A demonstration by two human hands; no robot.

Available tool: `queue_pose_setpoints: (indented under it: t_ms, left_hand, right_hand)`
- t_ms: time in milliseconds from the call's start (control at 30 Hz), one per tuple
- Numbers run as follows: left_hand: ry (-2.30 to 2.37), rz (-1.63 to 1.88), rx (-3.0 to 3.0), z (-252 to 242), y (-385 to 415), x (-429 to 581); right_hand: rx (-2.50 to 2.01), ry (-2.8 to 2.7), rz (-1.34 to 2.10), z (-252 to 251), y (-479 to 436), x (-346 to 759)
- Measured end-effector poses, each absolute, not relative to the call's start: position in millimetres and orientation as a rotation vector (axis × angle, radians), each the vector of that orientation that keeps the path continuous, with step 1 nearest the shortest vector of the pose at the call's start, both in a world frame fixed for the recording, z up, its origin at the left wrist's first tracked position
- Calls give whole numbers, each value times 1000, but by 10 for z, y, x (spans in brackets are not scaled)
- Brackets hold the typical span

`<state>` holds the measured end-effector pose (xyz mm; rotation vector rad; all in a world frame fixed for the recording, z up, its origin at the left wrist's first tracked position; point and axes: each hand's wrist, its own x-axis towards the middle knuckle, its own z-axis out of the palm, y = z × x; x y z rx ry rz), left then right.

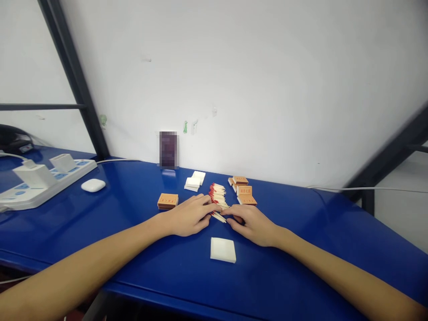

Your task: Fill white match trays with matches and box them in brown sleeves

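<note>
A pile of red-headed matches lies on the blue desk, their heads mostly towards the left. My left hand rests at the pile's left side with its fingers stretched out across the near matches. From the right, my right hand reaches to the plain ends, its index finger extended and its thumb apart. The fingertips of both hands nearly meet over the matches and partly hide them. A few loose matches slant out between the hands. Closer to me lies a white matchbox tray.
Orange matchbox sleeves are stacked left of the matches. Several more matchboxes lie to the right. White trays sit behind. A blurred dark rectangle stands by the wall. A power strip and white case are leftward.
</note>
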<state>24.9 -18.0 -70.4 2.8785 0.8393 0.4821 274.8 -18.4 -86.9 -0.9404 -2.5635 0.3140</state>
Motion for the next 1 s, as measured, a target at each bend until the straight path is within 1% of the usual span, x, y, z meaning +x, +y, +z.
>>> queue_pose_setpoints:
  t_ms: [1000]
  left_hand:
    - [830,437,2904,-692,-156,271]
  right_hand:
    - [-921,-2580,303,-848,-189,2744]
